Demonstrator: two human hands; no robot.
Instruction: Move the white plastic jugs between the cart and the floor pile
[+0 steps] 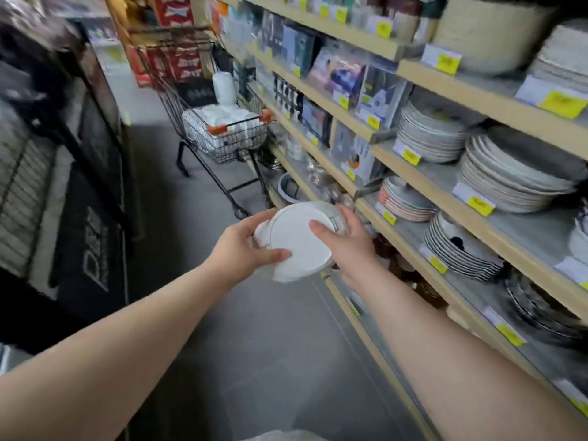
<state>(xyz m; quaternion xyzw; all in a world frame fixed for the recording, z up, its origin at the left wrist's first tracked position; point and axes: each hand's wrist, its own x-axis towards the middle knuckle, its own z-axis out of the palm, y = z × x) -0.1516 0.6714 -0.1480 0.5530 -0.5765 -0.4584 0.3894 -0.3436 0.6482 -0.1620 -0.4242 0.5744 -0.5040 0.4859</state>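
Two bare forearms reach forward from the bottom edge, meeting at a white round plate (299, 240) held over the grey aisle floor (254, 345), just beside the lower shelves. The left hand (245, 246) grips the plate's left rim, thumb curled across the smooth, matte face, together with a crumpled sheet of white wrapping paper (283, 275) that shows at the plate's left and lower edges. The right hand (346, 240) holds the right rim, thumb pressed flat on the face, fingers wrapped behind. A thin raised ring runs just inside the plate's edge.

To the right stands a shelving unit (423, 249) with pale wooden front edges and grey boards. Yellow price tags (410, 155) line the edges; their print is too blurred to read. The boards carry stacks of round plates: pale grey stacks (429, 135), a pink-edged stack (407, 202), and a white stack with a dark mark (455, 246). Boxed goods (343, 74) fill the further shelves.

Ahead, a black wire shopping cart (222, 135) with orange corner caps holds white paper-wrapped bundles. To the left, a dark mat (95, 237) bears large pale letters, blurred and only partly legible.
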